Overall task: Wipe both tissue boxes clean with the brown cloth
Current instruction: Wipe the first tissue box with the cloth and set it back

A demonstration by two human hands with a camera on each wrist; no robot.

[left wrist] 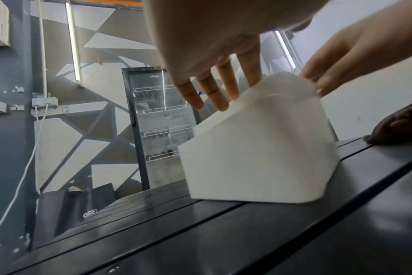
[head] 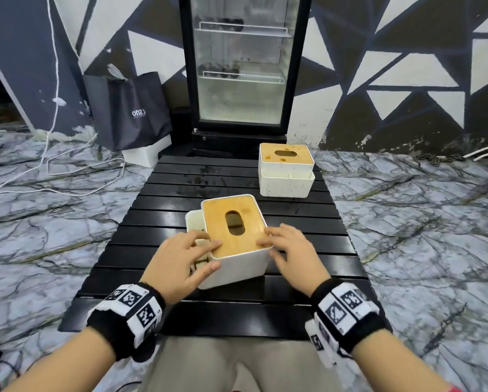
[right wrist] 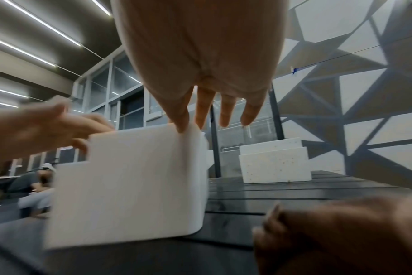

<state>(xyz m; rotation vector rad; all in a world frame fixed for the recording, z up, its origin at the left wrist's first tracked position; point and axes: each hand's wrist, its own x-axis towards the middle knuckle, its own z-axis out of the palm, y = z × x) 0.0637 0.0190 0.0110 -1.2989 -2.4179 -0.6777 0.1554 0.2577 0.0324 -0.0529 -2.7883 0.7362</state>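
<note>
The near tissue box [head: 237, 258], white with a clean wooden lid, stands mid-table, its side tray on the left. My left hand [head: 200, 251] lays straight fingers [left wrist: 212, 93] on the lid's left edge, thumb against the front wall. My right hand [head: 276, 241] touches the lid's right front corner with straight fingers [right wrist: 202, 115]. The far tissue box [head: 286, 165] has dark stains on its lid. The brown cloth [right wrist: 341, 234] lies on the table under my right wrist; it also shows in the left wrist view [left wrist: 397, 128] and is hidden in the head view.
The black slatted table [head: 237, 176] is low and narrow, with dark smears near its far middle. Behind it stand a glass-door fridge [head: 243, 66] and a dark bag [head: 127, 111]. White cables [head: 67, 171] lie on the marble floor at left.
</note>
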